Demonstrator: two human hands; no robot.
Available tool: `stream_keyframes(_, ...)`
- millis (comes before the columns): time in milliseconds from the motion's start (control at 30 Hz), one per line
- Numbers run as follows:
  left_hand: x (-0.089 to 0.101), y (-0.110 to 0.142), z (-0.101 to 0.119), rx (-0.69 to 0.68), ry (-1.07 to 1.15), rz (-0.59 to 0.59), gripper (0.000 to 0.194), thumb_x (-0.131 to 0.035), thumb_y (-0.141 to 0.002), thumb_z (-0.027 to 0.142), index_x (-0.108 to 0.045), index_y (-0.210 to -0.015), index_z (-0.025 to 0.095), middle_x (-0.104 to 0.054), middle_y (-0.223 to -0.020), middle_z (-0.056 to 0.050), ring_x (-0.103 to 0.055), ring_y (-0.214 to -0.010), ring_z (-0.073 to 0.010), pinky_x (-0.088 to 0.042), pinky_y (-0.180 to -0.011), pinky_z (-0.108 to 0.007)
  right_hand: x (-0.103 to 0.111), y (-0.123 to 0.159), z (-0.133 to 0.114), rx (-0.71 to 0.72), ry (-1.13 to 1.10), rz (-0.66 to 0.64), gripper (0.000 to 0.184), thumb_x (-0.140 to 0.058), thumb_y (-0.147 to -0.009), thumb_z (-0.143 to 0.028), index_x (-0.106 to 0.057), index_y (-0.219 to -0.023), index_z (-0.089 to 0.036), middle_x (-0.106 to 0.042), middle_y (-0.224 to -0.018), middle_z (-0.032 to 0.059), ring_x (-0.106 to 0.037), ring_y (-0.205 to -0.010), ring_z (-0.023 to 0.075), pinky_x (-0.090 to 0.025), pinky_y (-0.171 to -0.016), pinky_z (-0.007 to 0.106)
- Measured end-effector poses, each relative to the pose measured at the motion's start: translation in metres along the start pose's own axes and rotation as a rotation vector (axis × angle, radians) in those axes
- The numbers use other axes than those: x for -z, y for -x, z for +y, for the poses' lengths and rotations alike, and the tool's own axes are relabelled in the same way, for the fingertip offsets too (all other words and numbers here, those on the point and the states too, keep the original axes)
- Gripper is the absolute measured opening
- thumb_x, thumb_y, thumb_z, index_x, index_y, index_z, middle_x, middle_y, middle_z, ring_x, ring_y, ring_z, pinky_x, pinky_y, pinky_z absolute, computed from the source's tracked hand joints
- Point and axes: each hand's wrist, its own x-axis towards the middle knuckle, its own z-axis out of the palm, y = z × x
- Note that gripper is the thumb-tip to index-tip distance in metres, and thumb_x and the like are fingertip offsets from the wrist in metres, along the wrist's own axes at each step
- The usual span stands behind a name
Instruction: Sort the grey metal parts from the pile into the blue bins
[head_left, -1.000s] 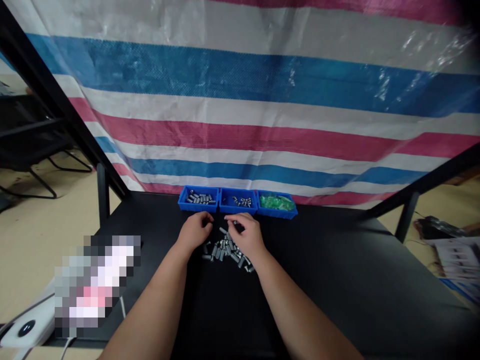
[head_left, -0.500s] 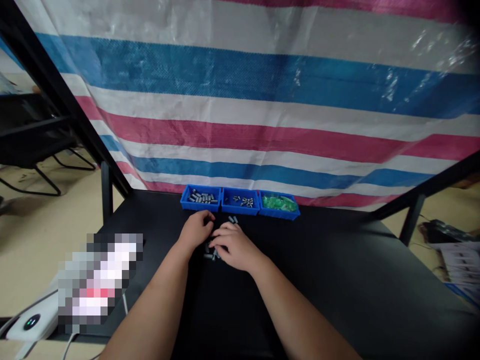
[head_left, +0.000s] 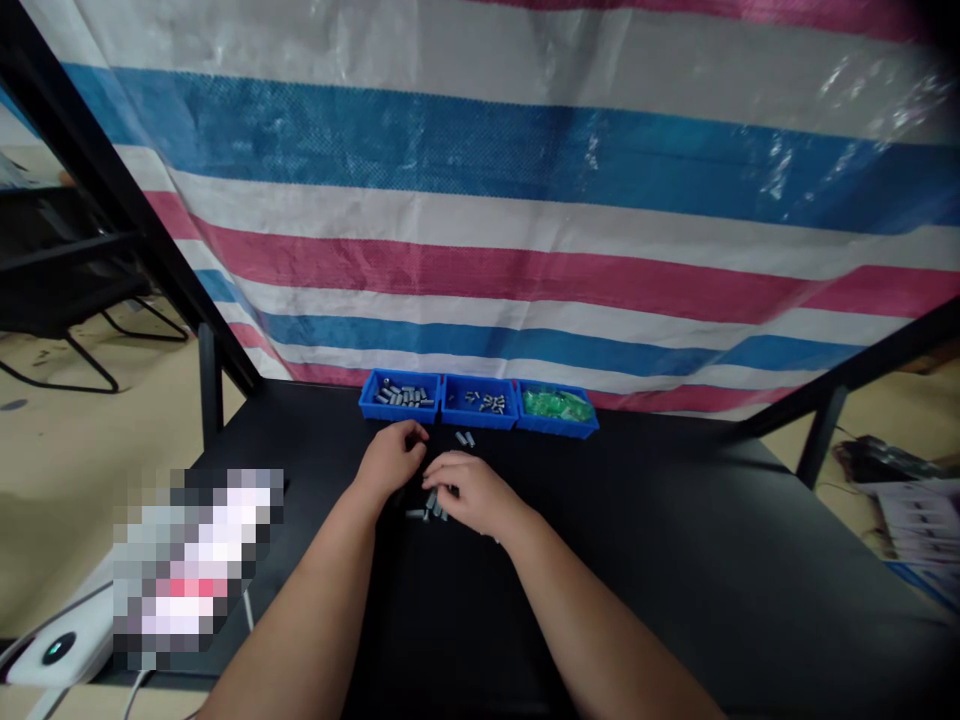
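Hands over small metal cylinders (head_left: 433, 504) on a black table (head_left: 645, 520), below blue bins (head_left: 399, 416)
Left hand (head_left: 391, 460) loosely curled, right hand (head_left: 472, 492) cupped over the cylinders; whether either holds anything cannot be told.

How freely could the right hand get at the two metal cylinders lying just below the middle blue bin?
Probably freely: the right hand lies just below the two metal cylinders, with only black tabletop between; the left hand is aside.

Striped pink, blue and white woven tarp (head_left: 480, 200) hanging behind black tabletop (head_left: 675, 520); black metal frame post (head_left: 211, 400) at left edge. Black chair (head_left: 75, 370) on beige floor (head_left: 67, 470); white device (head_left: 56, 650) with cable at lower left; printed sheets (head_left: 911, 525) on floor at right.
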Motion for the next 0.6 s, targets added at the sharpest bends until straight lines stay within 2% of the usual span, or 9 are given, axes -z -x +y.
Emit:
stream_keyframes(133, 0.0, -0.001, 0.001, 0.001, -0.005, -0.005, 0.019, -0.056, -0.078, 0.017, -0.069, -0.092, 0.02, -0.073, -0.089, -0.002, -0.064, -0.079, -0.0173, -0.045, -0.074, -0.027, 0.004, 0.0, 0.017, -0.09, -0.081, 0.427, 0.04, -0.056, -0.088, -0.01, -0.071, -0.121, -0.027, -0.066, -0.127, 0.0073, -0.066, -0.112, 0.021, -0.055, -0.099, 0.038)
stream_keyframes(200, 0.0, -0.001, 0.001, 0.011, -0.014, -0.01, 0.019, -0.056, -0.078, 0.017, -0.069, -0.092, 0.02, -0.073, -0.09, -0.003, -0.064, -0.078, -0.0173, -0.045, -0.074, -0.027, 0.004, 0.001, 0.025, -0.166, -0.123, 0.531, 0.045, -0.057, -0.089, -0.014, -0.065, -0.132, -0.026, -0.053, -0.143, 0.0106, -0.067, -0.113, 0.0227, -0.058, -0.096, 0.038)
stream_keyframes(267, 0.001, -0.001, 0.002, 0.014, -0.018, -0.008, 0.02, -0.056, -0.078, 0.017, -0.069, -0.093, 0.021, -0.073, -0.091, -0.002, -0.064, -0.078, -0.017, -0.045, -0.073, -0.027, 0.001, 0.004, 0.03, -0.213, -0.153, 0.506, 0.049, -0.058, -0.088, -0.016, -0.061, -0.136, -0.026, -0.039, -0.154, 0.0115, -0.068, -0.111, 0.023, -0.061, -0.092, 0.037)
stream_keyframes(333, 0.003, -0.001, 0.001, 0.019, -0.022, 0.004, 0.021, -0.055, -0.078, 0.018, -0.069, -0.093, 0.022, -0.073, -0.091, -0.002, -0.064, -0.078, -0.0169, -0.045, -0.073, -0.027, -0.001, 0.007, 0.029, -0.224, -0.115, 0.446, 0.047, -0.058, -0.088, -0.016, -0.063, -0.133, -0.026, -0.035, -0.157, 0.0102, -0.065, -0.118, 0.0252, -0.06, -0.094, 0.038)
stream_keyframes(433, 0.007, -0.001, -0.001, 0.041, -0.041, 0.032, 0.021, -0.055, -0.079, 0.019, -0.069, -0.094, 0.022, -0.073, -0.092, -0.002, -0.065, -0.081, -0.0173, -0.045, -0.073, -0.027, 0.0, 0.008, 0.024, -0.217, 0.024, 0.427, 0.04, -0.058, -0.088, -0.015, -0.067, -0.125, -0.026, -0.043, -0.151, 0.0096, -0.056, -0.129, 0.0278, -0.055, -0.103, 0.043)
stream_keyframes(533, 0.015, -0.001, -0.004, 0.108, -0.099, 0.039, 0.021, -0.055, -0.079, 0.022, -0.069, -0.095, 0.023, -0.073, -0.092, -0.002, -0.066, -0.084, -0.0186, -0.045, -0.074, -0.028, 0.007, 0.008, 0.025, -0.241, 0.142, 0.477, 0.032, -0.058, -0.087, -0.015, -0.07, -0.116, -0.023, -0.054, -0.135, 0.0118, -0.06, -0.12, 0.0266, -0.052, -0.105, 0.045)
stream_keyframes(600, 0.022, 0.0, -0.006, 0.165, -0.158, 0.0, 0.022, -0.056, -0.078, 0.025, -0.069, -0.096, 0.023, -0.074, -0.093, -0.003, -0.066, -0.085, -0.02, -0.045, -0.073, -0.029, 0.012, 0.011, 0.031, -0.278, 0.205, 0.496, 0.028, -0.056, -0.087, -0.015, -0.071, -0.11, -0.021, -0.06, -0.122, 0.0118, -0.062, -0.113, 0.0259, -0.053, -0.103, 0.044)
